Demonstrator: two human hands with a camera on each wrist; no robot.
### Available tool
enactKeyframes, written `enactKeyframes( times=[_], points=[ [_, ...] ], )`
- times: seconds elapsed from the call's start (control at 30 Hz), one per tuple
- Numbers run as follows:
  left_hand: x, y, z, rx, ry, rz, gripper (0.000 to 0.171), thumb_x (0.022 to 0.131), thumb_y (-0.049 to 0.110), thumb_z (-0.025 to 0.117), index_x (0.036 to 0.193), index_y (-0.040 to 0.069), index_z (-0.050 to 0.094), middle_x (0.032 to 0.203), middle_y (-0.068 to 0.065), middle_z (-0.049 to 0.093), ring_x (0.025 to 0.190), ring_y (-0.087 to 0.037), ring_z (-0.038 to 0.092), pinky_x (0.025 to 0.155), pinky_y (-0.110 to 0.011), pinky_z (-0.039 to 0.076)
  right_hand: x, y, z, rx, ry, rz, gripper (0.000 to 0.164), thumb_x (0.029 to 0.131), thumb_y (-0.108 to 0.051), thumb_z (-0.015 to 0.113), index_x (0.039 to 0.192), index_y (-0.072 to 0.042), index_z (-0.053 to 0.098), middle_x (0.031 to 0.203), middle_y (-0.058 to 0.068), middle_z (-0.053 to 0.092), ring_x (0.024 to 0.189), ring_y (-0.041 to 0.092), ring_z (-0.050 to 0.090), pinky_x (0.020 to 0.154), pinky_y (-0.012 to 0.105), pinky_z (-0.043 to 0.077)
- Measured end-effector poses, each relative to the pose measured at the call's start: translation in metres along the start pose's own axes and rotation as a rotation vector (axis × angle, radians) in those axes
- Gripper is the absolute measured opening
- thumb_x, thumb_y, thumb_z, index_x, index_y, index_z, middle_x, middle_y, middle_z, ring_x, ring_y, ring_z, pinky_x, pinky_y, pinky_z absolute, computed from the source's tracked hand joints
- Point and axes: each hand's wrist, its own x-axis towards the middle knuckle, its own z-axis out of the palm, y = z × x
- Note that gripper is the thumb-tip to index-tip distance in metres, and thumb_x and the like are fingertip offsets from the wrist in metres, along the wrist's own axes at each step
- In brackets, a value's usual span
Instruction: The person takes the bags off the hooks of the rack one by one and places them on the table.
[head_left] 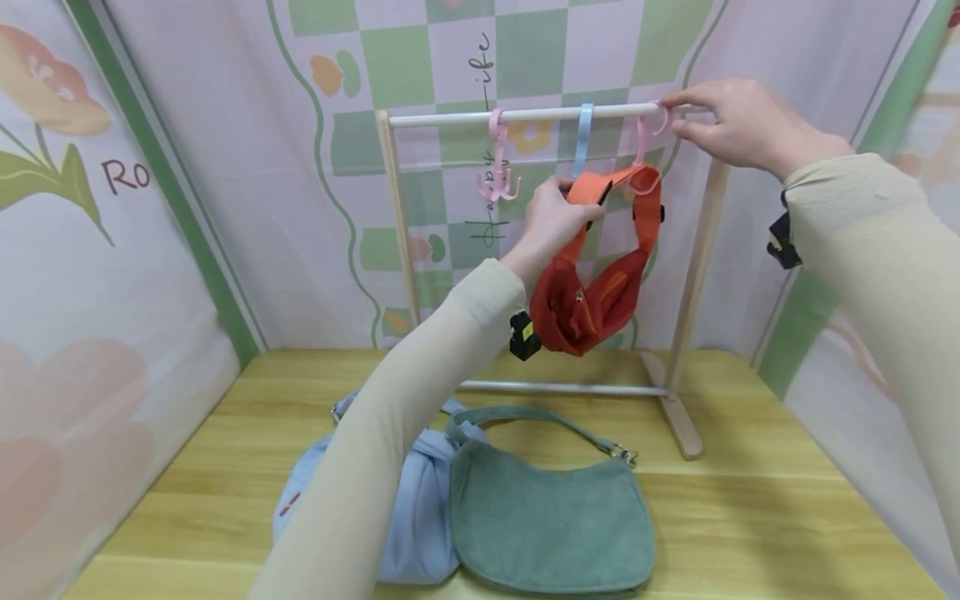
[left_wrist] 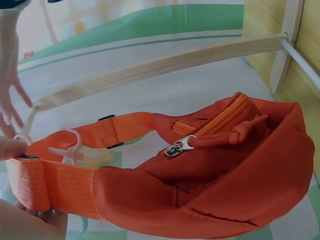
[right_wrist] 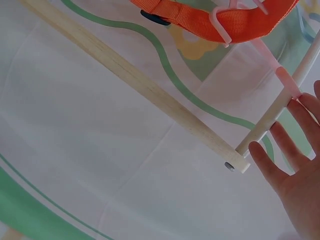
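Note:
A red waist bag (head_left: 588, 300) with an orange strap (left_wrist: 70, 182) hangs tilted below the rail. My left hand (head_left: 553, 215) grips the strap's left part, thumb on one side and fingers on the other. The strap's right part passes over the prongs of a pink hook (head_left: 641, 142) on the rail (head_left: 450, 119). At the rail's right end, my right hand (head_left: 738, 125) reaches in with fingers fairly straight and spread. One fingertip touches the top of the pink hook in the right wrist view. In the left wrist view, the bag's zipper pull (left_wrist: 179, 146) faces up.
A second pink hook (head_left: 497, 158) and a blue hook (head_left: 583, 137) hang further left on the rail. The rack's wooden post (head_left: 697, 275) stands on the table (head_left: 757, 500). A green shoulder bag (head_left: 555, 517) and a light blue bag (head_left: 420, 517) lie in front.

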Motion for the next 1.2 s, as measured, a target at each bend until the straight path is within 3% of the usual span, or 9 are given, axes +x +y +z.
enactKeyframes(
  times=[0.2,0.5,0.73,1.2],
  points=[
    [0.004,0.008,-0.004,-0.037,-0.035,-0.011,0.043,0.073,0.018,0.070,0.110,0.020,0.050,0.096,0.006,0.054,0.078,-0.008,0.055,0.057,-0.018,0.048,0.000,0.000,0.000,0.004,-0.002,0.016,0.048,0.094,-0.033,0.035,0.138,-0.016,0.031,0.141,0.023,0.025,0.129,0.044,0.018,0.096,0.063,0.020],
    [0.006,0.023,-0.007,-0.055,-0.032,-0.034,0.046,0.072,0.017,0.071,0.113,0.020,0.050,0.097,0.007,0.053,0.080,-0.007,0.054,0.059,-0.017,0.048,0.003,-0.002,0.001,0.005,-0.005,0.022,0.048,0.094,-0.034,0.035,0.138,-0.015,0.032,0.140,0.023,0.027,0.128,0.044,0.019,0.095,0.063,0.022],
    [0.005,0.032,-0.009,-0.078,-0.046,-0.020,0.046,0.070,0.020,0.074,0.109,0.020,0.050,0.095,0.007,0.053,0.081,-0.008,0.054,0.062,-0.018,0.048,0.003,-0.002,0.001,0.015,-0.003,0.021,0.047,0.094,-0.033,0.036,0.137,-0.015,0.032,0.140,0.023,0.027,0.128,0.044,0.019,0.095,0.063,0.023],
    [0.007,0.046,-0.008,-0.100,-0.061,0.016,0.047,0.073,0.011,0.070,0.113,0.019,0.047,0.099,0.007,0.052,0.081,-0.007,0.053,0.061,-0.016,0.049,0.003,-0.002,0.002,0.039,0.001,0.034,0.046,0.094,-0.032,0.036,0.137,-0.015,0.034,0.138,0.024,0.030,0.127,0.045,0.021,0.093,0.065,0.025]
  ],
)
